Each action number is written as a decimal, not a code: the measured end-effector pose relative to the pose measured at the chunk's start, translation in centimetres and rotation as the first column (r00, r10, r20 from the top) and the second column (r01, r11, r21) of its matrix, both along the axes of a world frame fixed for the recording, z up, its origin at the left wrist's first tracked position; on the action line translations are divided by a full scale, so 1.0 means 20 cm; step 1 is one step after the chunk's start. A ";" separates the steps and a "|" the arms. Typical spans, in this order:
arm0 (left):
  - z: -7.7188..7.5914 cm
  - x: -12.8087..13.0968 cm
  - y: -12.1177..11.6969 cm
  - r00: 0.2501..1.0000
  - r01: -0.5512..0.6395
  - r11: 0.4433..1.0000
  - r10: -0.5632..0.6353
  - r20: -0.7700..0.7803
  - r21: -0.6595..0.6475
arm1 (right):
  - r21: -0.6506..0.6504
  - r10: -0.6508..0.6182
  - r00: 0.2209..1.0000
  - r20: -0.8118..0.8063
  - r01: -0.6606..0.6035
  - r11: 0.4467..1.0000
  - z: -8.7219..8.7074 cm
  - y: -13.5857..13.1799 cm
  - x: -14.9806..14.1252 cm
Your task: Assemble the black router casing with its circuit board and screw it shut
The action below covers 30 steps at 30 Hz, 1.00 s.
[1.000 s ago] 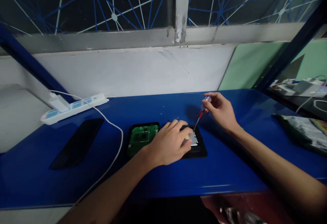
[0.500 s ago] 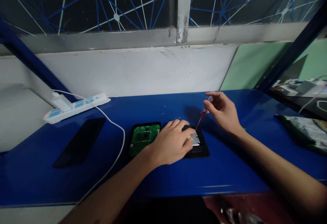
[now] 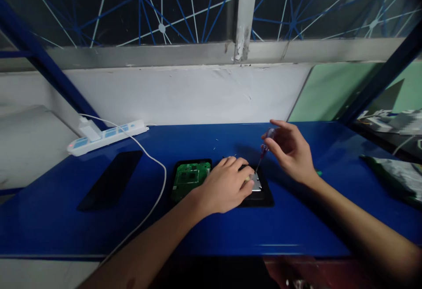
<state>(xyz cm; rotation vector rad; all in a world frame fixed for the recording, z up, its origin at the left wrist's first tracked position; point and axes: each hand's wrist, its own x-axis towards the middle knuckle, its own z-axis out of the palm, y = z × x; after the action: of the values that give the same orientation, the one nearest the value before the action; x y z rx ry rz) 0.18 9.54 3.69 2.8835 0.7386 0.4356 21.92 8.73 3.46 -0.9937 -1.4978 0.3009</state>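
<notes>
My right hand (image 3: pixel 293 152) grips a small screwdriver (image 3: pixel 264 150) with a clear purplish handle between thumb and fingers. Its thin shaft slants down to the silver metal plate (image 3: pixel 256 183) on the right part of an opened black-cased electronic device (image 3: pixel 268 199). Across the middle of the device lies my left hand (image 3: pixel 226 188), palm down, fingers spread over it and reaching the silver plate. A green circuit board (image 3: pixel 191 174) shows in the case to the left of that hand. What lies under my left palm is hidden.
A dark flat panel (image 3: pixel 110 181) lies to the left, near a white cable (image 3: pixel 161 192) running from a power strip (image 3: pixel 108 137). Tiny white bits lie behind the device. A green-and-silver bag (image 3: pixel 395 177) sits at the right on the blue table (image 3: pixel 240 232).
The camera view has shifted slightly, so everything sits a little further right. My right hand's fingers have changed position around the screwdriver handle. My left hand stays on the device.
</notes>
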 end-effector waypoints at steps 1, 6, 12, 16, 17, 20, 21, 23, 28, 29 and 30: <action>0.00 0.00 0.00 1.000 0.002 1.000 -0.002 0.004 -0.001 | 0.004 0.012 1.000 -0.001 -0.012 1.000 0.00 -0.01 0.00; 0.00 0.00 0.00 1.000 0.001 1.000 -0.001 0.022 -0.007 | -0.015 0.057 0.998 0.021 -0.057 0.998 0.00 -0.04 -0.02; 0.00 -0.01 0.00 1.000 0.005 1.000 -0.005 0.012 -0.007 | -0.036 0.126 0.992 -0.027 -0.127 0.991 0.00 -0.05 -0.03; 0.00 -0.02 0.00 1.000 0.012 1.000 -0.012 0.016 -0.002 | -0.048 0.142 0.989 -0.047 -0.144 0.988 -0.01 -0.05 -0.03; 0.00 -0.02 0.00 1.000 0.012 1.000 -0.012 0.015 -0.002 | -0.052 0.144 0.989 -0.047 -0.146 0.988 -0.01 -0.05 -0.03; -0.01 -0.02 0.01 1.000 0.004 1.000 -0.004 0.007 -0.001 | -0.058 0.135 0.990 -0.035 -0.137 0.989 -0.01 -0.06 -0.04; -0.01 -0.03 0.01 1.000 0.000 1.000 0.000 0.006 -0.002 | -0.059 0.129 0.991 -0.028 -0.131 0.990 -0.01 -0.06 -0.04; -0.01 -0.03 0.01 1.000 -0.007 1.000 0.008 0.005 -0.006 | -0.056 0.108 0.994 -0.012 -0.109 0.993 -0.01 -0.06 -0.04; -0.02 -0.04 0.00 1.000 -0.005 0.999 0.005 0.002 -0.033 | 0.026 0.025 0.998 0.052 -0.026 0.999 -0.01 -0.04 -0.04; -0.02 -0.04 0.00 1.000 0.006 0.999 -0.006 -0.002 -0.039 | 0.039 0.012 0.998 0.064 -0.015 0.999 -0.01 -0.04 -0.04; -0.02 -0.05 0.00 1.000 0.017 0.999 -0.017 -0.008 -0.045 | 0.047 0.002 0.997 0.074 -0.005 0.999 -0.01 -0.03 -0.03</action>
<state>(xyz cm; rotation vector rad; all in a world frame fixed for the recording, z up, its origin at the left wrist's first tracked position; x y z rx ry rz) -0.74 9.51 3.23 2.8499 0.7152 0.3999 21.28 8.09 3.22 -0.9740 -1.5673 0.2325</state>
